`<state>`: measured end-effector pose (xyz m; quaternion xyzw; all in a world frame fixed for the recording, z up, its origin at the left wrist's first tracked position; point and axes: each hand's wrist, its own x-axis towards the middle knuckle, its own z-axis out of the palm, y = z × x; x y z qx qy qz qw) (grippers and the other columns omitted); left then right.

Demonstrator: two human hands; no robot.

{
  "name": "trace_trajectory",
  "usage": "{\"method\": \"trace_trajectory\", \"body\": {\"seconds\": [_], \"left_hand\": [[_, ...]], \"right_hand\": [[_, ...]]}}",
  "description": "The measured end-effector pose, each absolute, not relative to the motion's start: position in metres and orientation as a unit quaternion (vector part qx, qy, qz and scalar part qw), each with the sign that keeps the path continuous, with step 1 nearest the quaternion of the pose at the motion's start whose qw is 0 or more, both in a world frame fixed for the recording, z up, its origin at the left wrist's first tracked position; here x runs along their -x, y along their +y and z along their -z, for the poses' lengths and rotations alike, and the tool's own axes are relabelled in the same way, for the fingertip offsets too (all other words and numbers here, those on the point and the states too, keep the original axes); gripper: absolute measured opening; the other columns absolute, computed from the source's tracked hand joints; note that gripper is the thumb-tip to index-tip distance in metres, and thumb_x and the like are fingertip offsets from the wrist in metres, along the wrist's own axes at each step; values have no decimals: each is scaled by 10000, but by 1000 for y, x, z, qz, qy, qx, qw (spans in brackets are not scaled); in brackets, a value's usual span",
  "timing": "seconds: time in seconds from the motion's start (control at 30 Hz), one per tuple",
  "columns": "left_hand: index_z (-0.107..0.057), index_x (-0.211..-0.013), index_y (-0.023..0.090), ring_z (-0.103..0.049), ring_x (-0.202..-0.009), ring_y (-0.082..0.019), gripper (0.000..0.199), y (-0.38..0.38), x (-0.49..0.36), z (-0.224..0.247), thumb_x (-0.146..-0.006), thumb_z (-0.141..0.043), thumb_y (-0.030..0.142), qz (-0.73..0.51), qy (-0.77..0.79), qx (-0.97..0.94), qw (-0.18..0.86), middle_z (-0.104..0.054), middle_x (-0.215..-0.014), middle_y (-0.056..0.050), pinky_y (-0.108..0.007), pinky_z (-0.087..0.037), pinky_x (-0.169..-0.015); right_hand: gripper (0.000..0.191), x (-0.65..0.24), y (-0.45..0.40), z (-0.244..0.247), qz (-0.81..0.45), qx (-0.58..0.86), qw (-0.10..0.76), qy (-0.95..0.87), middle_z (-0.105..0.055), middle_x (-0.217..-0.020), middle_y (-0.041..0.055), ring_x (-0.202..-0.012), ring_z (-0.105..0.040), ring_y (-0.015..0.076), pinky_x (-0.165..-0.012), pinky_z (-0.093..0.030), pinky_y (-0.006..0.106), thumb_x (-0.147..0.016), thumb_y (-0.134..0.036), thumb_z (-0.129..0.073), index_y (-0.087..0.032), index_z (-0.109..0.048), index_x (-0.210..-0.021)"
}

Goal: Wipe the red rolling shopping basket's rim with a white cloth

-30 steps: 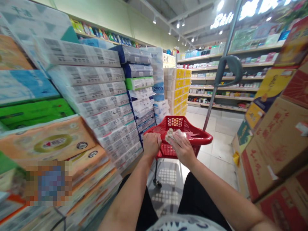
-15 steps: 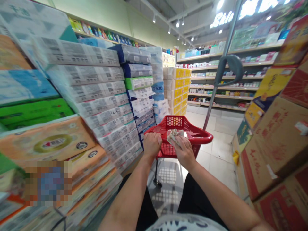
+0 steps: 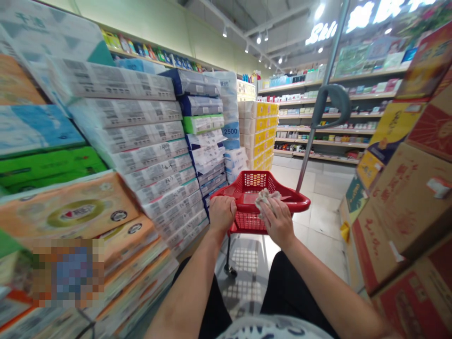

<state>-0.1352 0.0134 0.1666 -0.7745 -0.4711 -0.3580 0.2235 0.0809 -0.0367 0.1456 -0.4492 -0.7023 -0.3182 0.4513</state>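
In front of me stands a red plastic shopping cart with a basket of perforated walls. My left hand is wrapped round the left part of its red handle. My right hand presses a crumpled, pale cloth against the handle, right of the middle, with its fingers bent over the cloth. The cloth hides part of the handle. A metal pole with a grey loop grip rises at the cart's right side.
Tall stacks of packaged tissue line the left side, with orange packs closest to me. Cardboard boxes are piled on the right. Shelves of small goods stand at the back, beyond the pale tiled floor.
My right hand has slid the cloth a little to the right along the handle. My left hand keeps its hold at the left part.
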Motion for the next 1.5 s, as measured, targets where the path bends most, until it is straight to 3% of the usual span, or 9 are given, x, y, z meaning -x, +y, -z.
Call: {"method": "trace_trajectory", "body": {"seconds": [0.47, 0.6, 0.73, 0.83, 0.93, 1.03, 1.23, 1.4, 1.5], "left_hand": [[-646, -905, 213, -558, -881, -217, 252, 11, 140, -169, -921, -397, 246, 361, -465, 777, 221, -673, -883, -50, -401, -364, -874], [-649, -901, 209, -565, -873, -216, 271, 13, 141, -169, -924, -381, 250, 363, -466, 777, 219, -676, -870, -47, -402, -372, -866], [-652, -909, 211, -579, -891, -221, 278, 14, 143, -169, -928, -379, 258, 359, -471, 779, 206, -687, -885, -45, -412, -382, -880], [-623, -1077, 195, -566, -1033, -232, 297, 9, 138, -173, -932, -370, 246, 389, -488, 755, 203, -665, -1098, -77, -416, -376, -943], [-490, -1299, 168, -456, -1234, -270, 401, -1, 121, -179, -921, -416, 280, 420, -493, 728, 223, -488, -1379, -124, -449, -327, -1029], [-481, -1313, 237, -439, -1268, -254, 395, -9, 99, -180, -926, -425, 293, 382, -437, 787, 208, -509, -1373, -74, -457, -300, -1066], [-509, -1279, 244, -457, -1261, -245, 363, -6, 86, -169, -927, -435, 291, 370, -414, 810, 189, -556, -1330, -59, -438, -318, -1049], [-518, -1269, 239, -457, -1263, -244, 360, -4, 95, -165, -921, -445, 298, 379, -404, 809, 194, -560, -1325, -64, -440, -302, -1053], [-531, -1256, 233, -466, -1253, -249, 358, -6, 97, -166, -914, -445, 294, 387, -410, 804, 190, -569, -1312, -75, -452, -310, -1045]], "right_hand": [[361, -83, -42, -146, 306, 435, 444, -721, -612, -1228, 39, -1136, -519, 225, -1005, -333, 402, -891, -230, -555, -301, -581, -1244], [336, -89, -36, -170, 275, 525, 432, -680, -671, -1088, 46, -951, -570, 211, -922, -344, 393, -913, -302, -520, -264, -589, -1240], [344, -89, -38, -157, 309, 531, 439, -656, -643, -1155, 86, -1031, -546, 247, -920, -349, 393, -905, -282, -525, -218, -596, -1236], [334, -87, -45, -143, 325, 484, 450, -676, -606, -1233, 66, -1132, -507, 256, -972, -340, 398, -894, -239, -541, -253, -604, -1222], [296, -85, -46, -154, 290, 467, 446, -706, -650, -1119, 57, -1131, -515, 244, -978, -363, 384, -894, -257, -542, -260, -630, -1177], [303, -81, -38, -174, 238, 504, 432, -710, -668, -974, 75, -1027, -562, 235, -934, -413, 376, -903, -319, -522, -221, -635, -1166], [353, -76, -36, -172, 249, 500, 428, -710, -551, -1309, 102, -1155, -515, 238, -987, -398, 388, -931, -277, -459, -207, -566, -1259], [260, -90, -33, -193, 204, 546, 341, -738, -700, -906, 59, -839, -624, 196, -754, -460, 308, -911, -367, -504, -220, -671, -1045], [305, -91, -29, -196, 224, 592, 310, -710, -711, -855, 74, -756, -639, 194, -696, -433, 304, -922, -378, -484, -187, -664, -1076]]}}
